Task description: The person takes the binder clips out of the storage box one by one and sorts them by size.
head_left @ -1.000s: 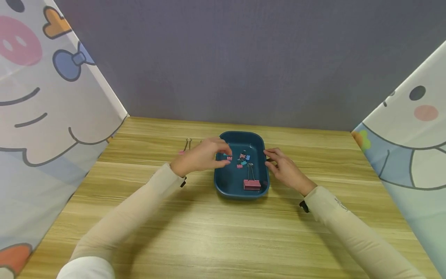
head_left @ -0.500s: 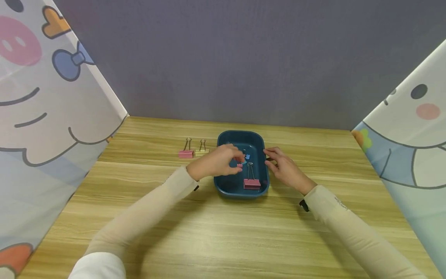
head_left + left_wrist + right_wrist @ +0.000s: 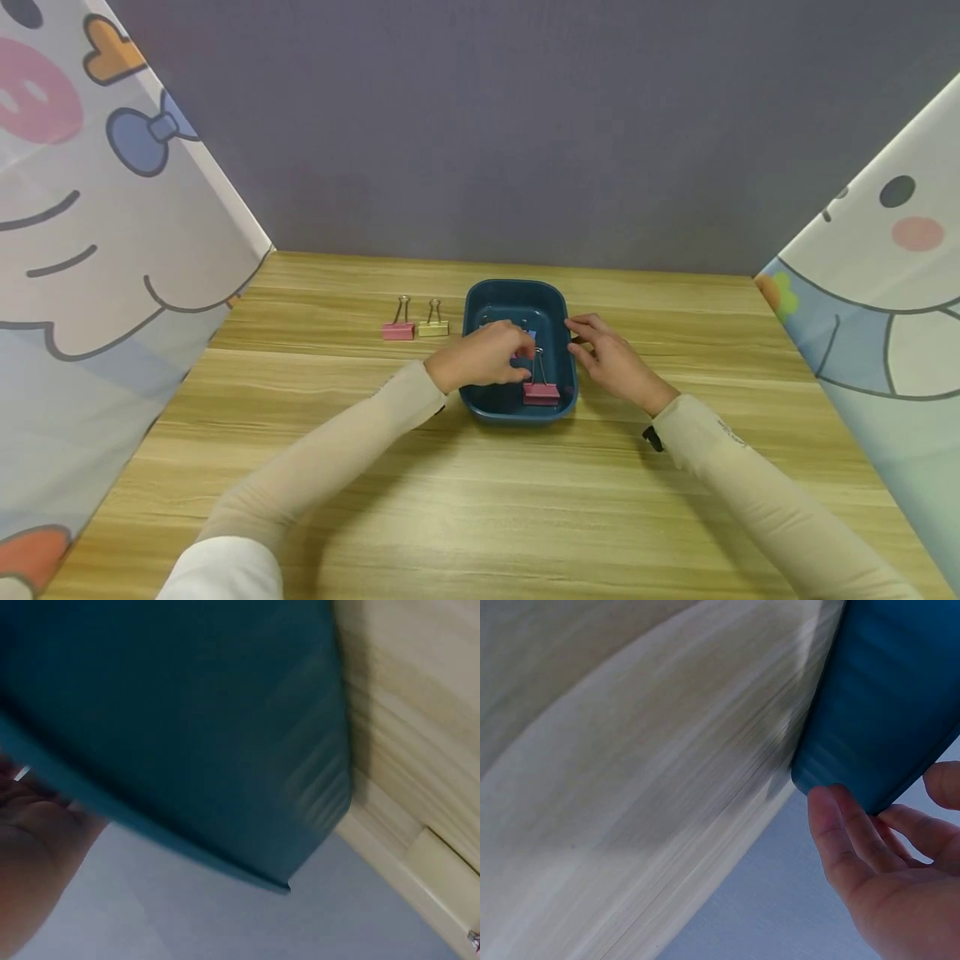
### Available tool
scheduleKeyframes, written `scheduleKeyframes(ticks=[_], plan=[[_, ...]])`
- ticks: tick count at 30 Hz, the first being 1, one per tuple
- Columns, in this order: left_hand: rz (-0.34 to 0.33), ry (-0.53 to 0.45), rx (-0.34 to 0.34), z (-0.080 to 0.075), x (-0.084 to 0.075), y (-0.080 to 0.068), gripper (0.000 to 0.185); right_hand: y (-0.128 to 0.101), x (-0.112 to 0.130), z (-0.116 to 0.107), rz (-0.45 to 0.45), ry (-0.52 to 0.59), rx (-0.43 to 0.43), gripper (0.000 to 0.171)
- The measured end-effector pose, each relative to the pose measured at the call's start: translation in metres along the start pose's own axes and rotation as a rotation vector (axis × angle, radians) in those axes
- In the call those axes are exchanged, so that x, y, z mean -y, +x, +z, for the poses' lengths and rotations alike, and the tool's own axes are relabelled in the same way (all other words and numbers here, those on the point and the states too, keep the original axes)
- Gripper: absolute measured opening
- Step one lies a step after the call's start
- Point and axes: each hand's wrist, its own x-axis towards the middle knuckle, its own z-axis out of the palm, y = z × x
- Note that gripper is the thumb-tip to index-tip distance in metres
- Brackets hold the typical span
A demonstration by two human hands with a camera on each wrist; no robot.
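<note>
The left hand (image 3: 482,356) reaches into a dark-blue, rounded rectangular tray (image 3: 517,294), its fingers curved and parted from the thumb beside a large pink binder clip with wire handles (image 3: 541,395); contact cannot be determined. The right hand (image 3: 618,371), fingers extended, touches the tray's right side. On the wood-grained worktop (image 3: 525,508), left of the tray, lie a second pink binder clip (image 3: 398,332) and a pale-yellow binder clip (image 3: 433,329).

Showed a plain grey-violet wall (image 3: 480,133) across twelve o'clock. Carried a white cartoon-printed panel (image 3: 82,208) at ten o'clock, with a blue bow (image 3: 138,140) on it, and a second printed panel (image 3: 855,275) at two. Spread a wood-grained tabletop (image 3: 540,508) down to six, softly lit, with a pale sheen there.
</note>
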Motion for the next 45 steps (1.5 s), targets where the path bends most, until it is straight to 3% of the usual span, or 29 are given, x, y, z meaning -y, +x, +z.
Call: scheduleKeyframes(ticks=[10, 28, 38, 45], plan=[[0.035, -0.01, 0.072, 0.011, 0.001, 0.008, 0.02, 0.001, -0.001, 0.0, -0.006, 0.001, -0.005, 0.044], [-0.019, -0.022, 0.205, 0.022, -0.006, 0.016, 0.012, 0.002, -0.003, -0.001, -0.017, 0.002, -0.01, 0.045], [0.038, -0.003, 0.193, 0.027, -0.004, 0.019, 0.009, 0.002, -0.004, 0.0, 0.002, 0.003, -0.005, 0.045], [0.039, -0.035, 0.226, 0.029, -0.003, 0.019, 0.012, 0.0, -0.005, 0.001, -0.002, 0.007, -0.009, 0.045]])
